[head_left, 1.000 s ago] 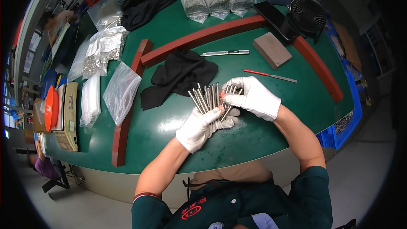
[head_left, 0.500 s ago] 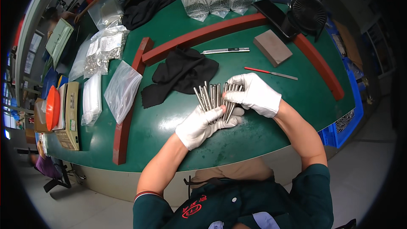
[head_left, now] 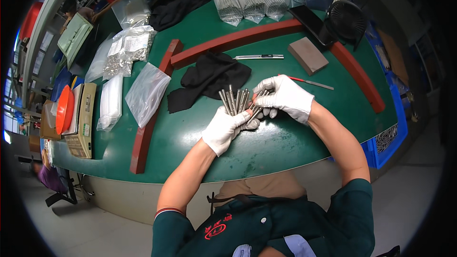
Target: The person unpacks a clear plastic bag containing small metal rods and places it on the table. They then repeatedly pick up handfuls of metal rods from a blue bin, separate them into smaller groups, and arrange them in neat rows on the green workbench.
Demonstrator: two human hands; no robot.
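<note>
Both my hands wear white gloves with some bare fingertips. My left hand [head_left: 228,127] is closed round a bundle of thin metal rods [head_left: 232,102], which fan upward out of the grip. At the bundle's right side, my right hand [head_left: 285,99] pinches some of the rods between thumb and fingers; how many is hidden. Just beyond the hands lies a crumpled black cloth [head_left: 209,78]. A file with a red handle [head_left: 318,84] rests partly behind my right hand. Farther off are a utility knife [head_left: 259,57] and a grey-brown block [head_left: 307,56].
Red bars [head_left: 238,40] border the work area on the green table [head_left: 190,162]. Bags of rods [head_left: 251,2] stand at the back, near a black fan [head_left: 346,21]. Plastic bags [head_left: 147,93] and a scale [head_left: 82,123] lie left; a blue bin [head_left: 392,145] is right. Other people are at far left.
The bundle in my left hand has tilted and its rods have shifted. My right hand has turned slightly and still pinches at the right side. The whole view has shifted a little.
</note>
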